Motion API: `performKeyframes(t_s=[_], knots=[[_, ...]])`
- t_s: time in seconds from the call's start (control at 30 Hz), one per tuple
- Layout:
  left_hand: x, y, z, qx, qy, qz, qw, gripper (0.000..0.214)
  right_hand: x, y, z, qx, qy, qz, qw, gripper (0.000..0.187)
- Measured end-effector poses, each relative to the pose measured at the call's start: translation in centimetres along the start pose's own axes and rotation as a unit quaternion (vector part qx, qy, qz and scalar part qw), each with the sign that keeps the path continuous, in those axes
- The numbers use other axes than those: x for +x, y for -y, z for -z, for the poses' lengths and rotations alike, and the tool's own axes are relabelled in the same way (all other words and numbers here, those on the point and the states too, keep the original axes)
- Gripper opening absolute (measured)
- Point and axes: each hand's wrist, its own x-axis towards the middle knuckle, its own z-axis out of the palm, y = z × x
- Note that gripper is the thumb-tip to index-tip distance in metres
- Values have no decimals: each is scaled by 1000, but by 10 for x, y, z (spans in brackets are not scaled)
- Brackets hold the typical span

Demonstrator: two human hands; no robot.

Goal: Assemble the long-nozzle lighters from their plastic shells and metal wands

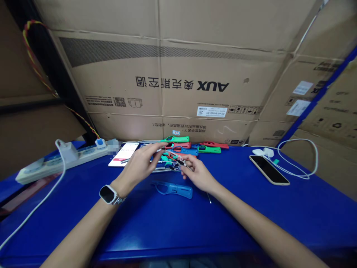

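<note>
Currently, blue shell (182, 190) lies on table (167, 227), wearer's side of both hands, long axis roughly left-right; right hand (200, 174) nearer, pinching black part (181, 162). Left hand (139, 163) grip: cannot tell.

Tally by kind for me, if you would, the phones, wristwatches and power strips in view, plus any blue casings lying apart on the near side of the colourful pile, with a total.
Blue casing lying apart: 1
Phones: 2 (lit phone, dark-screened phone)
Wristwatch: 1
Power strip: 1
Total: 5
</note>
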Motion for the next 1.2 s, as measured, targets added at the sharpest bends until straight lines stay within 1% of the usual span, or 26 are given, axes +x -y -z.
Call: performKeyframes(t_s=[0.07, 0.13, 0.2, 0.3, 0.37, 0.5, 0.57, 0.67, 0.8, 0.87, 0.9, 0.97, 1.07, 1.2], knots=[[-4, 1, 3, -18, 61, -8, 998, 26, -7, -2, 8, -48, 13, 17, 999, 31], [-7, 1, 4, -22, 113, -4, 993, 24, -13, -3, 14, -88, 33, 29, 995, 31], [-9, -1, 2, -11, 149, 10, 989, 22, -17, -4, 18, -109, 48, 28, 992, 27], [-10, -5, -1, 2, 182, 25, 983, 21, -18, -3, 21, -156, 51, 32, 986, 13], [-11, -7, -2, -13, 187, 22, 982, 22, -17, -2, 22, -199, 52, 37, 978, 10], [-13, -9, -1, -53, 204, 35, 977, 24, -16, 0, 23, -251, 56, 23, 966, 20], [-13, -9, 1, -66, 221, 47, 972, 27, -16, 0, 23, -266, 46, 13, 963, 24], [-12, -8, 0, -76, 232, 47, 969, 26, -18, 2, 23, -279, 27, 14, 960, 29], [-12, -7, 0, -86, 223, 31, 971, 26, -21, 6, 22, -296, 24, 31, 955, 40], [-12, -7, -1, -90, 216, 20, 972, 23, -22, 6, 19, -315, 19, 42, 948, 45], [-12, -7, -1, -89, 214, 16, 973, 21, -23, 4, 16, -324, 14, 48, 945, 43], [-11, -8, -2, -85, 212, 18, 973, 17, -22, 0, 10, -331, -3, 54, 942, 33], [-11, -9, -5, -85, 206, 26, 975, 13, -21, -6, 1, -306, -33, 53, 950, 14], [-11, -11, -9, -93, 197, 18, 976, 11, -22, -5, -3, -288, -69, 58, 953, 8]])
